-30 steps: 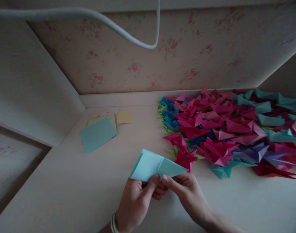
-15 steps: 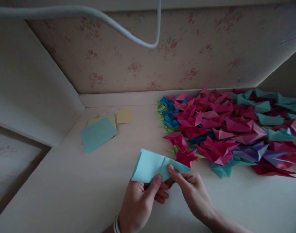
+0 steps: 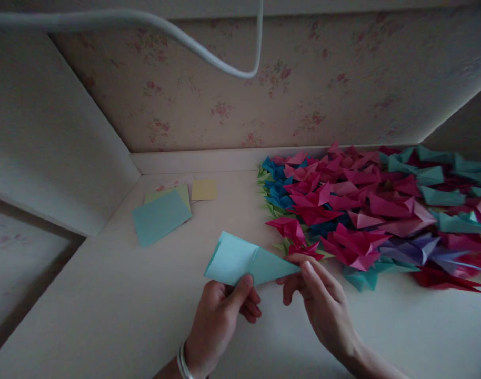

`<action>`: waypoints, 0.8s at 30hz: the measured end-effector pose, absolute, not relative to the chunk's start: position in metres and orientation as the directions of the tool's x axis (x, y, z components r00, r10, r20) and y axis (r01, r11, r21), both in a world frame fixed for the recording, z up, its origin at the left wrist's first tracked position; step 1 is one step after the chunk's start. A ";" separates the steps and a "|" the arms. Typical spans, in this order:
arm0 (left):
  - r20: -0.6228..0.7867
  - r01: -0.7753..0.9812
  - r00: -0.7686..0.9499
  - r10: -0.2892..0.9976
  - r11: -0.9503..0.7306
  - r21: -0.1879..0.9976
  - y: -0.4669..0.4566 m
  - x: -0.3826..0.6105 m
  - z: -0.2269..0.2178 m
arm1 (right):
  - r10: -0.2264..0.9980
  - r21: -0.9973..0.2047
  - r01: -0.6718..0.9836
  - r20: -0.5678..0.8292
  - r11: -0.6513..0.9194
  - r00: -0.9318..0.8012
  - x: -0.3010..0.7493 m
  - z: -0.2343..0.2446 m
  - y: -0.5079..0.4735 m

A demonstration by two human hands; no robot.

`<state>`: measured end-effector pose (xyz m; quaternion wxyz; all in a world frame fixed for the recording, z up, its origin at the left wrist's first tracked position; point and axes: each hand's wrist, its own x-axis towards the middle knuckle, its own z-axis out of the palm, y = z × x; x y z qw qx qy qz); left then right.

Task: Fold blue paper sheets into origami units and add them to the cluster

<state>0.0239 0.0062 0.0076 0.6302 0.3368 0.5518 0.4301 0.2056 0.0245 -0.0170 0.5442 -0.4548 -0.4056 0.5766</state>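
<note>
A light blue sheet of origami paper [image 3: 234,260], partly folded, is held above the table. Its left part is a wide rectangle with a crease near the middle, and its right part tapers to a point. My left hand [image 3: 224,316] grips the lower edge, thumb on top and fingers underneath. At the tapered right tip, my right hand [image 3: 319,300] pinches the paper between thumb and index finger, its other fingers curled below. A light band circles my left wrist.
Many folded paper pieces [image 3: 351,205] in pink, blue, green, purple and red cover the right of the white table [image 3: 118,316]. Flat blue paper [image 3: 161,218] and a yellow square [image 3: 203,189] lie at the back left. A white cable [image 3: 209,52] hangs in front of the floral wall.
The paper has moved slightly left and up with my left hand. My right hand has slid right from the paper's middle to its tip, and the right side now looks narrower.
</note>
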 end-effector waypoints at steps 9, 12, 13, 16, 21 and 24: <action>-0.328 -0.169 -0.076 0.942 0.312 0.935 0.006 0.022 0.008 | 0.993 -0.989 -0.115 -0.085 -0.095 -0.087 0.200 -0.008 0.028; -0.333 -0.189 -0.066 0.941 0.316 0.930 0.007 0.021 0.007 | 0.991 -0.987 -0.119 -0.099 -0.110 -0.095 0.200 -0.007 0.029; -0.323 -0.191 -0.077 0.943 0.304 0.933 0.007 0.021 0.008 | 0.990 -0.986 -0.126 -0.099 -0.111 -0.098 0.201 -0.008 0.028; -0.285 -0.181 -0.117 0.951 0.262 0.948 0.007 0.021 0.008 | 0.987 -0.984 -0.135 -0.102 -0.119 -0.127 0.203 -0.009 0.026; -0.304 -0.264 -0.122 0.945 0.264 0.928 0.008 0.020 0.008 | 0.980 -0.989 -0.071 -0.116 -0.129 -0.163 0.203 -0.008 0.026; -0.378 -0.342 -0.049 0.925 0.340 0.876 0.007 0.018 0.007 | 0.987 -0.992 -0.058 -0.107 -0.115 -0.122 0.200 -0.008 0.028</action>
